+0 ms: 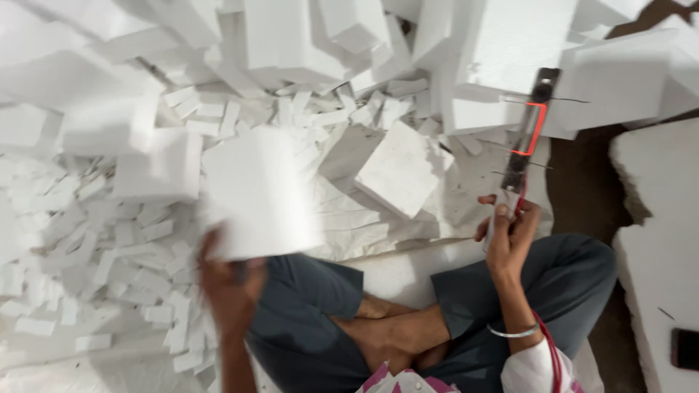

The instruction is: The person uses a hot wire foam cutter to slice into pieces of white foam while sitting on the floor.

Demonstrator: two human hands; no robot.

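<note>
Head view
Left hand (229, 287): blurred by motion, raised at lower left, fingers closed on the bottom edge of a white foam slab (258, 193); the exact grip is hard to make out.
Foam slab: flat, broad, matte white, with straight edges and squared corners; it stands tilted above the left knee, in front of the scrap heap.
Right hand (510, 236): closed around the handle of a cutting tool (528, 138), thumb on top, wrist ringed by a thin bangle (513, 333).
Cutting tool: long, narrow, dark metal bar with a red wire loop near its far end; it points up and away from the person, its tip against a large foam block (502, 58).
Loose square block (400, 171): grainy white foam, sharp corners, lying tilted between the slab and the tool.
Offcuts (116, 240): many small rectangular strips, piled thick on the left.
Legs (561, 280): crossed, in grey-blue cloth, bare feet tucked in.
Edges and room: big blocks crowd the far side; a strip of dark floor (582, 182) shows right of the tool, beside a ragged-edged foam sheet (662, 240).
</note>
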